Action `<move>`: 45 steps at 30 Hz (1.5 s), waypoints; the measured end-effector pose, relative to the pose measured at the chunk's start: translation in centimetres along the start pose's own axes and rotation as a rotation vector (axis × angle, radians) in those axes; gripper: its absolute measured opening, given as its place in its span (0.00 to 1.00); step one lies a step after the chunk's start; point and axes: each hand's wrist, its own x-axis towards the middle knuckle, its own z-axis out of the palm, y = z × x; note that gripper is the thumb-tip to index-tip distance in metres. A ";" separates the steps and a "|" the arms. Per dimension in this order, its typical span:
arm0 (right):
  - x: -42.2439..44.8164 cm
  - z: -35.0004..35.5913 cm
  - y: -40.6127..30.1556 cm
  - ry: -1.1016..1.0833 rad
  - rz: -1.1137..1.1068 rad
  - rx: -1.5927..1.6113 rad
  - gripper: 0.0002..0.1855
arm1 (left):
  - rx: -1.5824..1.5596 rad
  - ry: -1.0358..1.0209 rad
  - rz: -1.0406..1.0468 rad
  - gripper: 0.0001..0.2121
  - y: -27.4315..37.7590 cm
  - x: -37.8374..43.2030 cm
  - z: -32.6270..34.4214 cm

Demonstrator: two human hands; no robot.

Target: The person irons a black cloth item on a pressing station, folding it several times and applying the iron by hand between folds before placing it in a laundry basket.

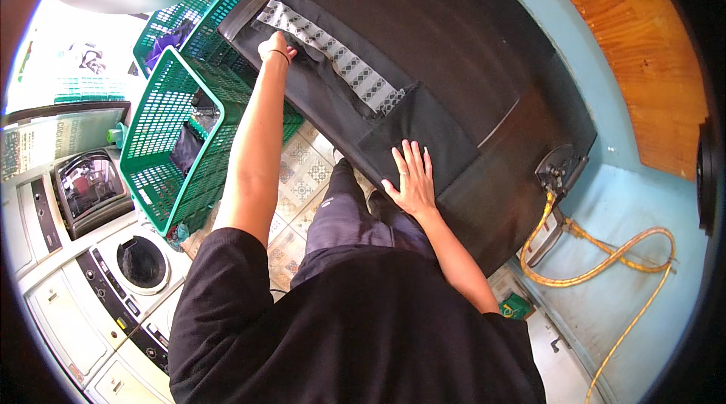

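Note:
A black cloth garment (422,123) lies spread along the near side of a dark padded ironing table (454,24). Across it runs a light grey patterned strip (340,52), wrinkled on its near side. At the far left end, my left hand (275,46) has its fingers curled on the garment's near edge; the fingertips are partly hidden. My right hand (415,180) rests flat on the garment's right part, palm down and fingers spread. A clothes iron (556,169) stands at the table's right end, well apart from my right hand.
Two green plastic baskets (176,137) holding dark and purple cloth stand left of the table. Washing machines or dryers (142,262) line the lower left. A yellow hose (612,279) loops from the iron beside a light blue wall (641,194). Patterned tiles (300,177) cover the floor.

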 end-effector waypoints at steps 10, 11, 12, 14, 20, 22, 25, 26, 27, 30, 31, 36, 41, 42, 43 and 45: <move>0.6 -0.8 -0.3 -0.077 0.054 -0.043 0.46 | 0.393 0.077 0.241 0.15 4.9 5.6 -0.6; 0.3 -0.9 -0.2 -0.081 0.069 -0.052 0.46 | 0.480 0.087 0.407 0.15 4.7 5.8 -1.1; 0.2 -1.1 -0.2 -0.081 0.054 -0.071 0.46 | 0.573 0.114 0.448 0.15 4.7 5.7 -1.6; 0.4 -1.2 -0.5 -0.081 0.034 -0.076 0.44 | 0.714 0.128 0.498 0.13 4.2 6.6 -2.6; 2.2 -1.6 -1.2 0.047 0.030 -0.079 0.31 | 0.740 0.168 0.589 0.12 4.7 8.3 -2.2; 5.2 -1.8 -2.7 0.272 0.009 -0.083 0.17 | 0.716 0.118 0.604 0.16 4.9 8.0 -2.0; 12.3 -0.7 -5.7 0.355 -0.013 0.011 0.19 | 0.720 0.116 0.477 0.24 3.8 10.1 -3.4; 14.3 -0.9 -6.4 0.271 0.061 -0.035 0.21 | 0.775 0.063 0.458 0.30 3.5 8.4 -2.1; 16.0 -1.0 -7.2 0.192 0.120 -0.065 0.23 | 0.777 0.049 0.463 0.30 3.6 7.5 -1.5; 17.3 1.1 -6.6 0.039 0.258 -0.224 0.27 | 1.011 0.122 0.444 0.29 3.9 6.2 -0.3; 17.3 1.8 -6.3 0.037 0.249 -0.221 0.27 | 1.009 0.132 0.440 0.29 4.1 6.8 -0.6; 17.5 2.7 -6.8 0.037 0.134 -0.308 0.27 | 0.826 0.060 0.556 0.18 3.9 9.4 -1.6; 17.9 3.9 -5.6 0.202 0.020 -0.346 0.27 | 0.358 -0.047 0.309 0.15 4.1 8.6 -1.6; 17.8 4.1 -5.1 0.201 0.026 -0.351 0.27 | 0.359 -0.055 0.307 0.15 4.5 7.8 -1.2; 17.7 4.1 -4.6 0.203 -0.027 -0.385 0.24 | 0.318 -0.043 0.332 0.16 4.8 7.0 -0.9; 17.5 4.0 -4.1 0.205 -0.086 -0.416 0.22 | 0.275 -0.025 0.358 0.18 5.3 6.4 -0.9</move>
